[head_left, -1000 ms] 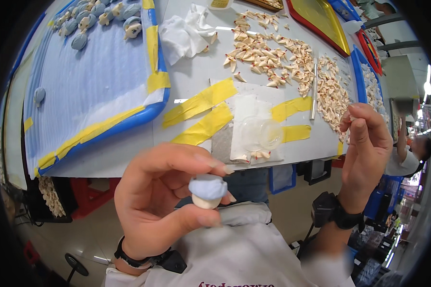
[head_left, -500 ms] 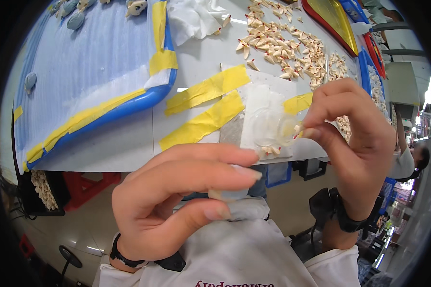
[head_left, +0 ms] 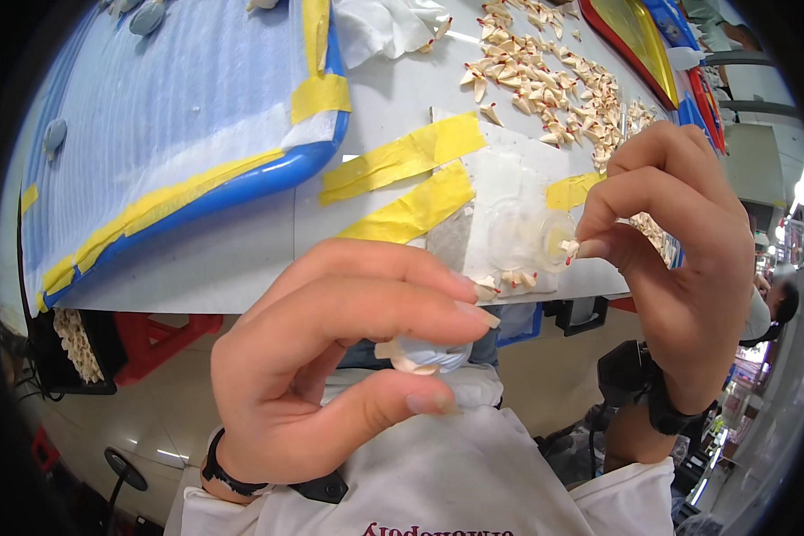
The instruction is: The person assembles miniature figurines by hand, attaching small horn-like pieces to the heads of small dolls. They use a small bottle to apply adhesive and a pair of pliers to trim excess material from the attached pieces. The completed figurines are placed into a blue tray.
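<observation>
Between the thumb and fingertips of my left hand (head_left: 330, 335) is a small rounded doll head (head_left: 431, 355), blue-grey with a cream part; my fingers cover much of it. My right hand (head_left: 674, 210) pinches a tiny cream pointed piece (head_left: 569, 248) with a red tip. That piece is at the rim of a small clear cup (head_left: 545, 234) with something yellowish in it. Whether it touches the cup, I cannot tell. Beside the cup, a few similar cream pieces (head_left: 516, 280) lie near the table's front edge.
Many red-tipped cream pieces (head_left: 545, 89) are spread across the white table. At left, a blue-rimmed tray (head_left: 308, 170) lined with pale sheeting holds blue-grey parts (head_left: 54, 138). Yellow tape (head_left: 402, 159) crosses the table. A gold tray with a red rim (head_left: 634, 45) stands far right.
The doll head in my left hand has turned and shows more of its blue-grey and cream surface. The table has shifted slightly rightward in view. My right hand still pinches its piece by the cup.
</observation>
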A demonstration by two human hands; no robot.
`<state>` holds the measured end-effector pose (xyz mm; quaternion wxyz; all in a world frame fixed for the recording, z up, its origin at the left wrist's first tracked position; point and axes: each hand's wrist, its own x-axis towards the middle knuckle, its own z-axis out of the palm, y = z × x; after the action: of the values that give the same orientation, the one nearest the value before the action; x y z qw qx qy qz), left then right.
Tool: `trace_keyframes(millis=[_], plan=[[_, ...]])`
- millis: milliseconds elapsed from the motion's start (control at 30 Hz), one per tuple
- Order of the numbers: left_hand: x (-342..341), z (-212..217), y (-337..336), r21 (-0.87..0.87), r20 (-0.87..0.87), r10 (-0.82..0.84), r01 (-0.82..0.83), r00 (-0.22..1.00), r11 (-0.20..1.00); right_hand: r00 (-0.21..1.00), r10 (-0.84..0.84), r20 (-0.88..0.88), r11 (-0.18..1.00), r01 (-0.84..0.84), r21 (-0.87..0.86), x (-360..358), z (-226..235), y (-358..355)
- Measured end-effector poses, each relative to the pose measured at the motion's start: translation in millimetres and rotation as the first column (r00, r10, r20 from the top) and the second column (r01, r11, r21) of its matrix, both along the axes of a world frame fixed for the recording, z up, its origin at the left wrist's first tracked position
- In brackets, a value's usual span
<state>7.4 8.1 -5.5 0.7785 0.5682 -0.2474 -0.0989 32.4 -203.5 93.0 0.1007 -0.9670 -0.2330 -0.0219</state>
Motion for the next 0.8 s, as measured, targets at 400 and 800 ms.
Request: trace_keyframes(millis=[400, 800], plan=[[-8, 7, -7, -0.023, -0.207, 0.024, -0.029, 0.978, 0.999, 0.991, 0.031, 0.13, 0.998, -0.022, -0.065, -3, -2, 20], [-13, 14, -18, -0.178, -0.343, 0.024, -0.09, 0.939, 0.98, 0.998, 0.001, -0.066, 0.908, 0.027, 0.417, -36, -3, 10]])
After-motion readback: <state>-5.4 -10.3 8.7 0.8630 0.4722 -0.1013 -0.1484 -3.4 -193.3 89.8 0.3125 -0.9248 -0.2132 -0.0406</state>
